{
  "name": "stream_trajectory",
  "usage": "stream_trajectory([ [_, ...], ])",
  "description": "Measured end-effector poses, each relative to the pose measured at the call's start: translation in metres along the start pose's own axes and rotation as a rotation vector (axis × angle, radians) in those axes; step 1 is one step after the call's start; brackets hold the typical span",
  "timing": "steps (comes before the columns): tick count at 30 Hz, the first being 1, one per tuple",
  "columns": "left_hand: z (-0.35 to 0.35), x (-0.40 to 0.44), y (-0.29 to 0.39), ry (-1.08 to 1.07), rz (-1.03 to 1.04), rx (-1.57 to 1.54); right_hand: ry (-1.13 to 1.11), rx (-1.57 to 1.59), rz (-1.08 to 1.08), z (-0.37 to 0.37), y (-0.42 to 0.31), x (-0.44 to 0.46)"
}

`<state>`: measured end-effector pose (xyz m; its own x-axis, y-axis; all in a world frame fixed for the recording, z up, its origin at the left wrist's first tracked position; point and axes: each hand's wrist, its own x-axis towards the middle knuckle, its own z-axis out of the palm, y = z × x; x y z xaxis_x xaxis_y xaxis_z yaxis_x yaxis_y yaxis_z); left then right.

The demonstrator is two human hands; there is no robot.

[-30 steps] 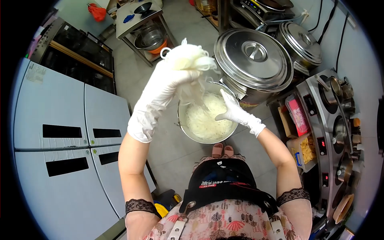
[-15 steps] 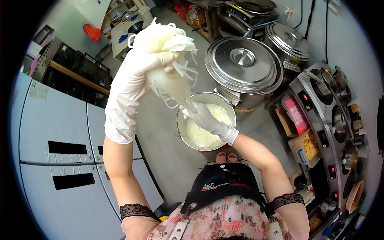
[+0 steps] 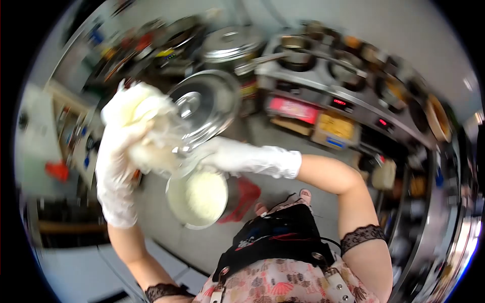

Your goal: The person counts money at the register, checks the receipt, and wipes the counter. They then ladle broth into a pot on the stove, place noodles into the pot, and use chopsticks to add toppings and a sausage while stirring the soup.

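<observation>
Left hand [image 3: 120,142], white-gloved, still clamped round a big bundle of white noodles [image 3: 144,107] — fingers curled in, strands spilling over the top and hanging below. Bundle is held up, above and left of the metal bucket [image 3: 175,202] in view, not in it. Right hand [image 3: 214,154], gloved too, is at the lower ends of the strands, just over the bucket's upper rim; motion blur there, can't tell how far its fingers are closed or whether it grips any. One second ago that hand was down at the bucket with fingers spread; by half a second ago it had come up to the bundle's lower end, and it's about there now. More noodles [image 3: 208,194] lie in the bucket. Main change is the view: swung round, much blurrier, right arm now stretched across the middle. Induction range [image 3: 323,86] has gone from the right edge to top centre-right, steel-lidded pot [image 3: 214,98] from right of the bucket to above it. Red item [image 3: 243,199] beside the bucket now shows much more — too smeared to identify.
</observation>
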<state>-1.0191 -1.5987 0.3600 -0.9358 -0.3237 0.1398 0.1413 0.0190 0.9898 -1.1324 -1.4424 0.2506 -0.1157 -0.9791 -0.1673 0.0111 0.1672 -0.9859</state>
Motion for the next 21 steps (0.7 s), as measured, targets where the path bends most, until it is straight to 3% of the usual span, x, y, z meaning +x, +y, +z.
stream_trajectory([
  [1, 0.021, 0.013, 0.001, -0.072, -0.03, 0.013, 0.007, 0.089, -0.123, -0.014, 0.03, 0.001],
  [2, 0.044, 0.026, 0.004, -0.133, -0.057, 0.036, 0.014, 0.111, -0.048, -0.032, 0.022, -0.025],
  [4, 0.091, 0.055, -0.002, -0.218, -0.054, -0.005, 0.073, 0.148, -0.201, -0.066, 0.029, -0.055],
  [8, 0.192, 0.115, -0.015, -0.323, 0.009, -0.111, 0.249, 0.184, -0.245, -0.151, 0.031, -0.144],
  [15, 0.404, 0.226, -0.014, -0.639, 0.037, -0.277, 0.689, -0.015, -0.029, -0.295, -0.031, -0.332],
  [21, 0.582, 0.329, -0.019, -0.831, -0.015, -0.422, 1.092, -0.171, -0.068, -0.439, -0.032, -0.441],
])
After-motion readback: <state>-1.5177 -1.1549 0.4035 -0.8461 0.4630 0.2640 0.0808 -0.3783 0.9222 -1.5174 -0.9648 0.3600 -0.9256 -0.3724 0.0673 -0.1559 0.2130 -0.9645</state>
